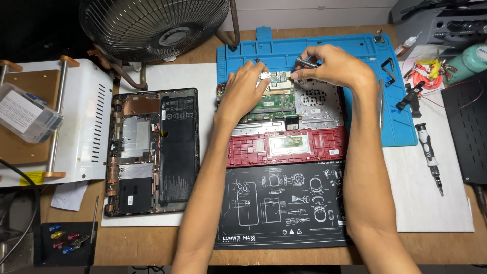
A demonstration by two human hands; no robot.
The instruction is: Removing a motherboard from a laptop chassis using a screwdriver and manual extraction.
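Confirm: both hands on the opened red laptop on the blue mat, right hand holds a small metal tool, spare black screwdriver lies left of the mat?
Not quite. In the head view the black screwdriver lies right of the blue mat, on the white sheet. Both hands, left and right, are on the red laptop; the right holds the metal tool.

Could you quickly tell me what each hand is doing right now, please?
Left hand: fingers curled down onto the green circuit board; grip cannot be told.
Right hand: closed on a small grey screwdriver.

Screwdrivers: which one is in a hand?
The small metal-handled screwdriver, pinched in the right hand over the opened red laptop. The black-and-grey screwdriver lies untouched on the white mat to the right.
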